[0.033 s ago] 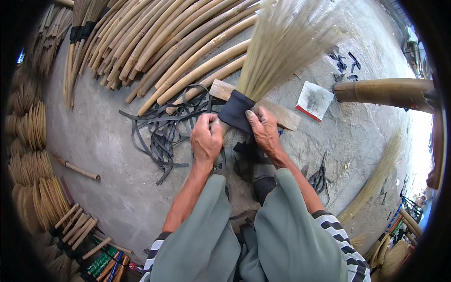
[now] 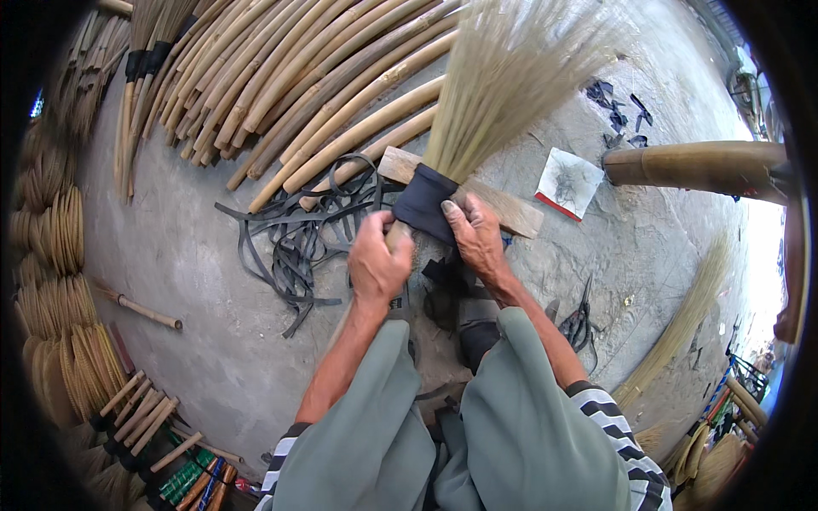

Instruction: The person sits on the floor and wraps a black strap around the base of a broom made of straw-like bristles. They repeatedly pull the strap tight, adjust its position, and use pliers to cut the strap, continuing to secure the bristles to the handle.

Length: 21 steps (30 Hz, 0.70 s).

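Observation:
A broom with a fan of pale straw bristles [image 2: 511,77] lies across a wooden block [image 2: 511,215] on the concrete floor. A black band [image 2: 423,203] is wrapped round its neck. My left hand [image 2: 377,266] is closed round the broom's handle just below the band. On the band's right side my right hand [image 2: 479,244] presses and grips the band, fingertips at its edge. The handle below my hands is mostly hidden by them and by my knees.
Loose black rubber strips [image 2: 294,243] lie left of my hands. Bamboo poles [image 2: 315,94] are stacked behind. A white sheet [image 2: 569,180], a thick bamboo pole [image 2: 694,163], shears [image 2: 581,319], a straw bundle [image 2: 682,328] and stacked brooms [image 2: 51,281] surround me.

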Each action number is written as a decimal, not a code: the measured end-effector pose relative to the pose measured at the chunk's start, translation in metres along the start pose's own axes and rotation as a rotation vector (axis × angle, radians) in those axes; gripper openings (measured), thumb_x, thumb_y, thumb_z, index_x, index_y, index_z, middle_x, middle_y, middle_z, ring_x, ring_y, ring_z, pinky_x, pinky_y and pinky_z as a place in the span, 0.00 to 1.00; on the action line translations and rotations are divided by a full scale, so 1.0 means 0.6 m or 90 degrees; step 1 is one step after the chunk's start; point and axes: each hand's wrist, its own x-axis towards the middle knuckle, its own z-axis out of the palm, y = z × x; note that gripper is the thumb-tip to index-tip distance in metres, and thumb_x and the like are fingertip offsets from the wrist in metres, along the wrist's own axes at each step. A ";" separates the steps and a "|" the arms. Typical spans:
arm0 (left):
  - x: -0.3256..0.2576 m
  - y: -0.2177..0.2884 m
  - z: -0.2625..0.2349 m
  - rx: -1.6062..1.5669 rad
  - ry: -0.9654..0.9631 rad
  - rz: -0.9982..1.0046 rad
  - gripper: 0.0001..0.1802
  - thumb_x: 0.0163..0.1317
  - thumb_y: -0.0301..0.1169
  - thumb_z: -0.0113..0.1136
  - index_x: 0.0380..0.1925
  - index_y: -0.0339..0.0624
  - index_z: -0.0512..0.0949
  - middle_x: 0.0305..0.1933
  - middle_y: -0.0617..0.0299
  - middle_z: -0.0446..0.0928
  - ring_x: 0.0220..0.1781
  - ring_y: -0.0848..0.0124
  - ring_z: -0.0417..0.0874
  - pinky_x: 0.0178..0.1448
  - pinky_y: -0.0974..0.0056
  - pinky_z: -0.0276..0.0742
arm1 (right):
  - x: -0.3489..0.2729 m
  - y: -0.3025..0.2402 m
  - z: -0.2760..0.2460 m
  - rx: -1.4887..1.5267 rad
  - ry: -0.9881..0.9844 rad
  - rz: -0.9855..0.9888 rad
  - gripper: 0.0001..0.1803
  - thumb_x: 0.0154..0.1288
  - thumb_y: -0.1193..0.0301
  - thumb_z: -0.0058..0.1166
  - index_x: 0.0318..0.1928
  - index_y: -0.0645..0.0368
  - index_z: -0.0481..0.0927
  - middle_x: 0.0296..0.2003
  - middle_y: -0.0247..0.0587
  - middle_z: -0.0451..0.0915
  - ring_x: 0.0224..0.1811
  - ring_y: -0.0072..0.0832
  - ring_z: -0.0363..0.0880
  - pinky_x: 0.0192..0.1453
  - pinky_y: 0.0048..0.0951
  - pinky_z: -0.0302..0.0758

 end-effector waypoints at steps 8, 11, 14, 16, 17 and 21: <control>-0.002 -0.012 -0.016 -0.053 -0.309 -0.122 0.24 0.59 0.40 0.72 0.49 0.33 0.83 0.37 0.37 0.88 0.45 0.37 0.91 0.52 0.38 0.85 | -0.049 -0.060 -0.016 -0.104 -0.075 0.015 0.21 0.84 0.58 0.64 0.40 0.66 0.82 0.30 0.48 0.79 0.33 0.32 0.75 0.43 0.38 0.77; -0.019 -0.004 0.000 0.076 -0.280 -0.125 0.22 0.59 0.42 0.73 0.47 0.37 0.84 0.41 0.34 0.89 0.49 0.34 0.91 0.55 0.36 0.85 | -0.070 -0.068 -0.016 -0.141 -0.040 0.067 0.22 0.82 0.57 0.66 0.41 0.66 0.81 0.29 0.46 0.79 0.34 0.29 0.75 0.43 0.38 0.77; -0.032 0.004 0.020 0.190 -0.249 -0.152 0.21 0.61 0.45 0.75 0.44 0.39 0.83 0.44 0.35 0.90 0.52 0.32 0.90 0.57 0.33 0.84 | -0.072 -0.073 -0.020 0.003 -0.069 0.190 0.21 0.83 0.55 0.67 0.35 0.57 0.82 0.27 0.32 0.77 0.32 0.18 0.67 0.38 0.28 0.71; -0.034 0.005 0.022 0.195 -0.268 -0.161 0.22 0.62 0.46 0.75 0.45 0.40 0.84 0.44 0.35 0.90 0.52 0.32 0.90 0.57 0.33 0.84 | -0.078 -0.081 -0.023 0.124 -0.069 0.307 0.18 0.83 0.54 0.67 0.35 0.47 0.81 0.27 0.21 0.73 0.28 0.13 0.64 0.33 0.23 0.67; -0.030 0.004 0.020 0.203 -0.252 -0.150 0.22 0.62 0.46 0.75 0.45 0.40 0.84 0.44 0.35 0.90 0.52 0.32 0.91 0.57 0.33 0.84 | -0.082 -0.087 -0.023 0.226 -0.063 0.323 0.17 0.82 0.53 0.68 0.36 0.47 0.81 0.27 0.21 0.73 0.27 0.13 0.65 0.31 0.23 0.68; -0.018 0.000 0.019 0.197 -0.273 -0.155 0.24 0.64 0.50 0.75 0.46 0.41 0.87 0.44 0.34 0.90 0.52 0.32 0.91 0.58 0.34 0.85 | -0.110 -0.118 -0.039 0.453 -0.018 0.478 0.15 0.79 0.52 0.69 0.46 0.45 0.80 0.30 0.22 0.76 0.24 0.17 0.72 0.26 0.26 0.72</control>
